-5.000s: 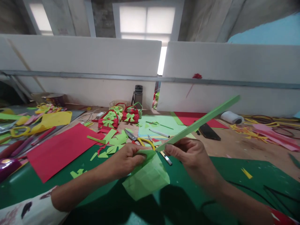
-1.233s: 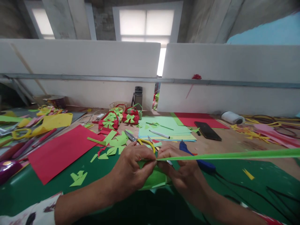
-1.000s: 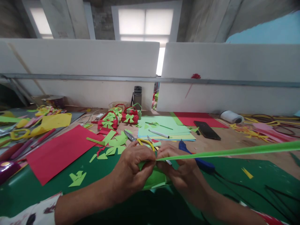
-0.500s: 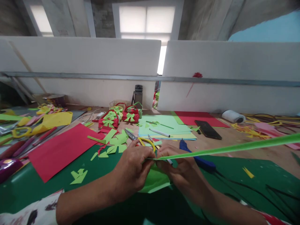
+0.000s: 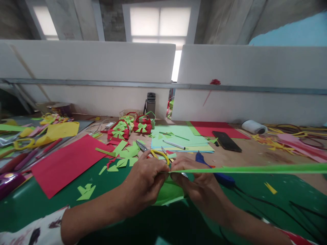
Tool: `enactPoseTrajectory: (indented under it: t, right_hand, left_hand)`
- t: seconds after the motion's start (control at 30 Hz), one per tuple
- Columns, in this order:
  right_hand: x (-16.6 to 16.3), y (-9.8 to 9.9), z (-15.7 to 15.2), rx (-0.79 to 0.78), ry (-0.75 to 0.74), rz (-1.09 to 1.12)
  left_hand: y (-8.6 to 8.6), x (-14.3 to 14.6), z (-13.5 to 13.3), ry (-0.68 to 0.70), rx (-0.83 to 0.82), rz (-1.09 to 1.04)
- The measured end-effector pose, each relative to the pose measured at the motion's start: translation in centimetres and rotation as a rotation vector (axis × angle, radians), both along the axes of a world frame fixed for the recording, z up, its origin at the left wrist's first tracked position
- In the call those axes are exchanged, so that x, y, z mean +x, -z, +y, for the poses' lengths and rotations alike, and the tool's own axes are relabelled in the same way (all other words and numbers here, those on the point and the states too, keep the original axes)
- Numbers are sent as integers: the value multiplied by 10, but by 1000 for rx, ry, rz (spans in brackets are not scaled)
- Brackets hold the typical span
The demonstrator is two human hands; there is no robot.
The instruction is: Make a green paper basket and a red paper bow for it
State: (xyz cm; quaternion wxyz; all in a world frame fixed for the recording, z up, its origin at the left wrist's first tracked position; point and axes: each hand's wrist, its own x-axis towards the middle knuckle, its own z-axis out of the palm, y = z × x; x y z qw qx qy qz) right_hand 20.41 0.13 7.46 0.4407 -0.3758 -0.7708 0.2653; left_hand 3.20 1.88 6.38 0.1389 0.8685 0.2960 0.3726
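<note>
Both hands meet at the centre, pinching one piece of green paper (image 5: 170,192). My left hand (image 5: 145,183) is closed on its edge, thumb and index finger pressed together. Close beside it, my right hand (image 5: 195,180) is closed on the same edge, fingertips nearly touching the left ones. A long narrow green strip (image 5: 258,169) runs from the fingertips out to the right; the rest of the paper hangs below, partly hidden by the hands. Just beyond my fingers lie yellow-handled scissors (image 5: 163,154), their grips partly covered from view.
Green paper scraps (image 5: 125,153) and a red sheet (image 5: 71,163) lie left. Small red paper baskets (image 5: 119,132) stand behind. A white pen (image 5: 174,145) rests on pale sheets (image 5: 158,136). Right are a blue glue gun (image 5: 224,179) with cord, a phone (image 5: 226,141) and a white roll (image 5: 253,127).
The far right end of the green strip has dropped, so it now lies almost level. The hanging paper has shifted up slightly; both hands stay in nearly the same place.
</note>
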Motion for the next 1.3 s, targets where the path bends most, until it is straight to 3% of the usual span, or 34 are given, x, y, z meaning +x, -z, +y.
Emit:
enactPoseTrajectory:
  t: [0.13, 0.23, 0.37, 0.47, 0.57, 0.73, 0.97, 1.07, 1.2, 1.3]
  right_hand:
    - [5, -5, 3, -154, 76, 157]
    - [10, -9, 8, -326, 176, 261]
    - [16, -4, 21, -436, 194, 583]
    - [18, 4, 31, -467, 220, 787]
    - [18, 8, 34, -484, 250, 838]
    - [16, 13, 33, -498, 226, 827]
    - [13, 23, 34, -627, 172, 823]
    - [16, 17, 35, -691, 169, 821]
    - [22, 6, 36, -754, 203, 878]
    - [26, 3, 40, -744, 208, 839]
  left_hand:
    - [-13, -7, 4, -7, -230, -70]
    - [-15, -17, 17, 20, -428, -287]
    - [5, -24, 33, 146, -788, -681]
    - [22, -22, 37, 233, -1003, -830]
    - [28, -17, 34, 331, -1099, -863]
    - [26, -10, 27, 196, -1181, -938]
    - [19, -17, 36, 85, -1062, -1004]
    - [8, -29, 42, -49, -857, -902]
    - [-13, -43, 37, -163, -490, -582]
    - [-26, -45, 28, -106, -222, -335]
